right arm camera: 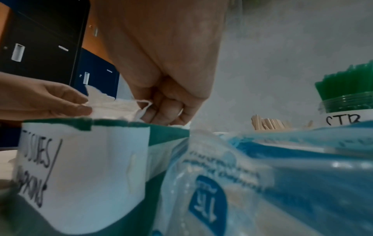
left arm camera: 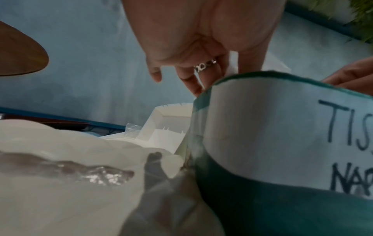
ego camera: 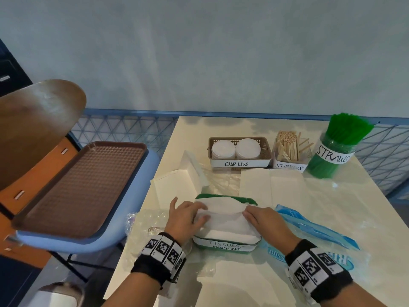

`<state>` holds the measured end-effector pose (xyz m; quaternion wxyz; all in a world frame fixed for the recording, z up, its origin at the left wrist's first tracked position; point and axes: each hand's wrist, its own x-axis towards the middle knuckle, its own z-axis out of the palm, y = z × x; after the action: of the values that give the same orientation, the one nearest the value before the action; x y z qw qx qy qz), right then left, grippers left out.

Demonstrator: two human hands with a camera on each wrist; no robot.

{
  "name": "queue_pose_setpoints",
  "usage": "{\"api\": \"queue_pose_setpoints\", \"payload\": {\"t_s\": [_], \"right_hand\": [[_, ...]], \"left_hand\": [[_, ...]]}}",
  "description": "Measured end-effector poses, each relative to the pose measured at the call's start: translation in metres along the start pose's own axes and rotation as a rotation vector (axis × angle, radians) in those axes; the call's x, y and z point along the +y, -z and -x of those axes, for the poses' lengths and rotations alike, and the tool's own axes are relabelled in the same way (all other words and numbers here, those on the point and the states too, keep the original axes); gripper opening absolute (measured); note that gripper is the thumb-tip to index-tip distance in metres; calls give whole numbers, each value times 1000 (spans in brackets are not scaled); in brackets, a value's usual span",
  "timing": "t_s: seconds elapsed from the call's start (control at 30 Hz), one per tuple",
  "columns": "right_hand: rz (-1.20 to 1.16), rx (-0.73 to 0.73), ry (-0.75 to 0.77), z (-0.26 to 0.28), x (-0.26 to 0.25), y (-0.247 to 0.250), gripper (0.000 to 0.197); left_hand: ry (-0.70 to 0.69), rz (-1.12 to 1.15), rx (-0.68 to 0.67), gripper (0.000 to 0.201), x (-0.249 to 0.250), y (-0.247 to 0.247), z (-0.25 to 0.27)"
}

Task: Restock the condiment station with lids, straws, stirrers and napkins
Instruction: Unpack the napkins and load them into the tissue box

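Note:
A green container (ego camera: 223, 248) labelled "TISSUES NAPKINS" stands near the front of the white table (ego camera: 345, 209). A stack of white napkins (ego camera: 223, 216) fills it and bulges above the rim. My left hand (ego camera: 199, 212) lies on the stack's left end with fairly straight fingers, pressing it down. My right hand (ego camera: 249, 214) is at the right end, its fingers curled round the napkins' edge (right arm camera: 141, 105) inside the rim. The left wrist view shows the container's label (left arm camera: 262, 127) close up, with my fingers (left arm camera: 193, 83) behind it.
At the back stand a basket of cup lids (ego camera: 240, 151), a stirrer box (ego camera: 290, 149) and a jar of green straws (ego camera: 336, 149). A blue plastic wrapper (ego camera: 309, 227) lies right of the container. An open white box (ego camera: 177, 185) sits left, and a brown tray (ego camera: 81, 185) rests on a chair.

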<state>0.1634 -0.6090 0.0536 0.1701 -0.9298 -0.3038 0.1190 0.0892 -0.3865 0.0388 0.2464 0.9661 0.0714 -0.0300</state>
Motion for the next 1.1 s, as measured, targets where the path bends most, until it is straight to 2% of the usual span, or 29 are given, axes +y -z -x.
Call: {"api": "queue_pose_setpoints", "payload": {"t_s": [0.07,0.17,0.37,0.5,0.57,0.67,0.83,0.97,1.1], "right_hand": [[51,26,7,0,-5,-2,27],[70,30,-1,-2,-8,-2,28],[-20,37,-73,-1,1,-3,18],[-61,79,-81,1,3,-4,19],[-163,138,-79,2,3,-6,18],[-173,153,-34,1,5,-11,14],[-305,243,-75,3,10,-11,17],[-205,158,-92,3,4,-10,16],[-4,108,-109,6,-6,-4,29]], "left_hand": [[13,26,40,37,8,0,1],[54,-17,18,24,18,0,-2],[151,-73,20,28,14,-6,-6],[177,-10,78,28,14,-11,-10],[179,19,112,27,12,-14,-11],[154,50,143,25,11,-16,-11],[117,203,181,14,6,-18,-12],[116,99,161,14,2,-21,-14],[108,-107,153,26,6,-19,-16]]}}
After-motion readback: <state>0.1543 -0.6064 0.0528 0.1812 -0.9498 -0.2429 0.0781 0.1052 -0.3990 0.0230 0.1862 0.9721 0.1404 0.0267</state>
